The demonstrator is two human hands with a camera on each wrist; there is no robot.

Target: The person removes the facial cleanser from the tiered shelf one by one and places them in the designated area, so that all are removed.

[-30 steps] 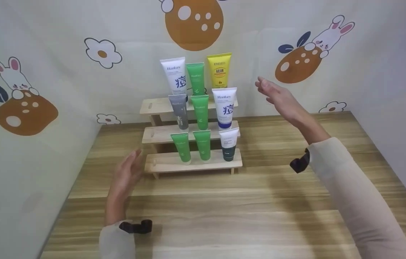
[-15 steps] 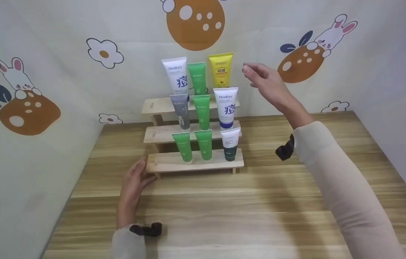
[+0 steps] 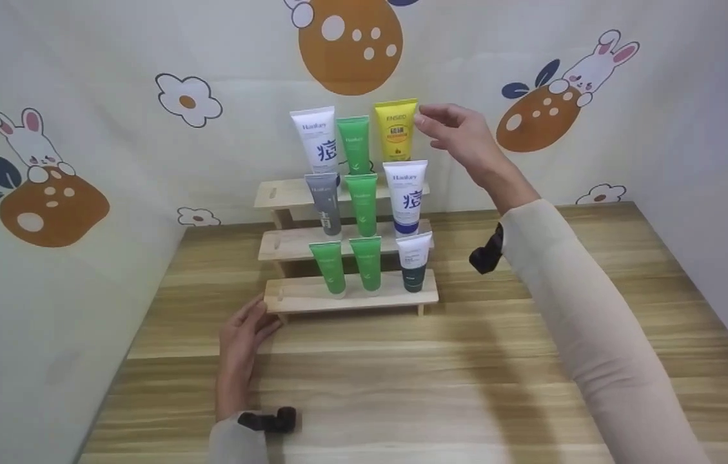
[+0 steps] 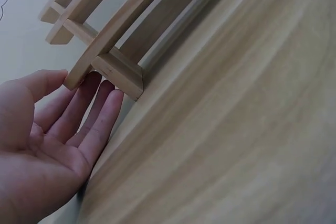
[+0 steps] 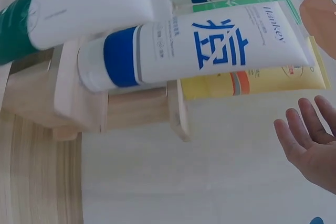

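Left hand (image 3: 241, 343): fingers bent round the left end of the rack's (image 3: 296, 298) lowest shelf, gripping it; a light, even hold should steady the rack without tipping it.
Right hand (image 3: 465, 136): beside the rack's top right corner, fingers loosely bent, holding nothing; the right wrist view shows it apart from the yellow tube.
Yellow tube (image 3: 396, 132): standing at the right end of the rack's top shelf; a slow sideways approach and soft touch would suit it.
White tube (image 3: 406, 196): right end of the rack's middle shelf; keep the wrist clear of it.
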